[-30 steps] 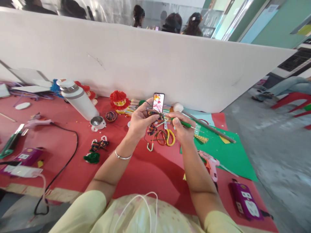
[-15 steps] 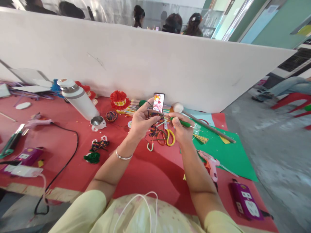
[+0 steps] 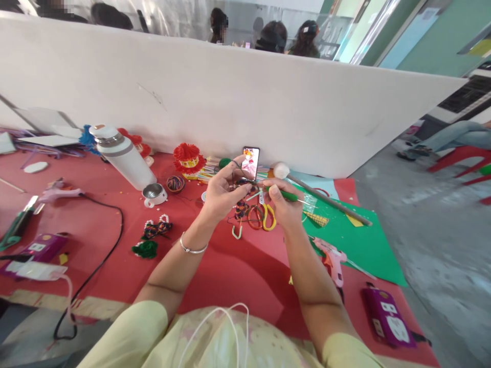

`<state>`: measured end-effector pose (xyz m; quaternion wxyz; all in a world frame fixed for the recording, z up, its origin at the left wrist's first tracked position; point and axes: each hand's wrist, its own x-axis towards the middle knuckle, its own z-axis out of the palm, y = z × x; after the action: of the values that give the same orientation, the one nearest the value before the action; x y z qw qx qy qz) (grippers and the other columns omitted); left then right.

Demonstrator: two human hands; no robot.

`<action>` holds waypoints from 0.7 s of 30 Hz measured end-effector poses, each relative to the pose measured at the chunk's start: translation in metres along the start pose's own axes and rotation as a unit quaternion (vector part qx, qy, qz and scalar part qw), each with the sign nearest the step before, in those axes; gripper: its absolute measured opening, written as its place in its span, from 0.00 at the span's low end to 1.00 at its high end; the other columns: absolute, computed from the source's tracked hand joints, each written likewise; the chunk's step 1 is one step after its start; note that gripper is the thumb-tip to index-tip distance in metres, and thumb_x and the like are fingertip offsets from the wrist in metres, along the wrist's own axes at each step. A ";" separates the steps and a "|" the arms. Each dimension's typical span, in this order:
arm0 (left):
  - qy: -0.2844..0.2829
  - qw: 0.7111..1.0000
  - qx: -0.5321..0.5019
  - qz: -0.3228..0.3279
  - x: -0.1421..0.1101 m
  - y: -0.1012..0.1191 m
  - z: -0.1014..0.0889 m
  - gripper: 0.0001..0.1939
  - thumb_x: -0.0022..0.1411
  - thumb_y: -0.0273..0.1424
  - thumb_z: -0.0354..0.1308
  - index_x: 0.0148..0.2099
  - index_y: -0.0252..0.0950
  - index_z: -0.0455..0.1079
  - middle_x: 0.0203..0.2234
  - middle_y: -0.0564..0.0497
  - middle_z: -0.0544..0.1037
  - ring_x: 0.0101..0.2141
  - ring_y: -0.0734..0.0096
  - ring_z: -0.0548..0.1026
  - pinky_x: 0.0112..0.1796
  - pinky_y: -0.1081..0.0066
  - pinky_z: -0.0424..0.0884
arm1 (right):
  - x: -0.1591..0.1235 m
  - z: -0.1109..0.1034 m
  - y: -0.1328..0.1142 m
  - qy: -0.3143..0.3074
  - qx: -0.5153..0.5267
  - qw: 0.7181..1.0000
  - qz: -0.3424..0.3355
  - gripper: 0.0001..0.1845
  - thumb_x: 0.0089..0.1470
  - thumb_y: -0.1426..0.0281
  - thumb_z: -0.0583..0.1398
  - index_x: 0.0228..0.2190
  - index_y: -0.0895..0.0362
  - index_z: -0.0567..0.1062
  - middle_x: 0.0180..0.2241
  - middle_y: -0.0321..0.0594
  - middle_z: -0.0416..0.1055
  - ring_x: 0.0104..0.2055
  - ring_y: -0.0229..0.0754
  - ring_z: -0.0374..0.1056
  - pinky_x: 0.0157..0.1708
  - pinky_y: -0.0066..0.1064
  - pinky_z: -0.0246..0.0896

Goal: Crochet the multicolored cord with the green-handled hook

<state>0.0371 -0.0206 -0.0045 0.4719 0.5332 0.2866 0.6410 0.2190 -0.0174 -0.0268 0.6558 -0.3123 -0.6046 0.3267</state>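
Observation:
My right hand [image 3: 286, 202] is closed round the green handle of a crochet hook [image 3: 286, 193], its tip pointing left toward the other hand. Between the thumb and fingers of my left hand [image 3: 222, 191] is pinched a piece of dark multicoloured yarn work [image 3: 245, 182], largely hidden by the fingers. A strand of dark yarn [image 3: 237, 164] loops over the raised left forefinger. Below the hands, more multicoloured yarn [image 3: 241, 209] lies beside yellow-and-red-handled scissors [image 3: 269, 217]. Just behind the hands, a phone [image 3: 250, 162] with a lit screen leans upright.
A white flask [image 3: 125, 158], a metal-lined cup [image 3: 154, 193] and a yarn ball [image 3: 175, 184] stand left. Pink glue guns [image 3: 334, 258] lie on both sides. At right are green paper [image 3: 356, 243], a stick [image 3: 330, 198] and a purple power box [image 3: 387, 314]. A white partition [image 3: 215, 97] rises behind.
My right hand and the crochet hook have shifted slightly left, closer to my left hand. The left hand keeps nearly the same place.

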 end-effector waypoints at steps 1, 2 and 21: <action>-0.001 1.000 0.012 0.003 0.000 0.001 -0.001 0.38 0.56 0.26 0.73 0.69 0.42 0.74 0.37 0.50 0.84 0.36 0.72 0.81 0.33 0.77 0.77 | 0.000 0.000 -0.001 -0.001 -0.008 1.000 -0.004 0.12 0.61 0.54 0.70 0.37 0.47 0.88 0.37 0.37 0.87 0.40 0.45 0.83 0.42 0.39 0.81; -0.003 1.000 0.025 0.003 0.000 0.001 -0.002 0.39 0.56 0.26 0.72 0.70 0.41 0.73 0.36 0.51 0.84 0.34 0.73 0.81 0.30 0.77 0.75 | 0.000 0.000 -0.002 -0.002 -0.015 1.000 -0.006 0.12 0.61 0.54 0.69 0.37 0.48 0.88 0.37 0.37 0.87 0.40 0.45 0.83 0.43 0.39 0.81; 0.129 0.979 0.129 0.089 -0.015 -0.016 0.020 0.36 0.63 0.28 0.70 0.72 0.43 0.70 0.38 0.50 0.89 0.34 0.69 0.83 0.36 0.69 0.81 | -0.021 0.032 -0.005 0.134 -0.030 0.990 -0.005 0.09 0.62 0.57 0.69 0.39 0.47 0.87 0.36 0.35 0.86 0.40 0.44 0.81 0.47 0.41 0.79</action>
<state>0.0609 -0.0307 -0.0195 0.2991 0.5261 0.3767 0.7013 0.1861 -0.0368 -0.0322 0.7229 -0.3700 -0.5222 0.2603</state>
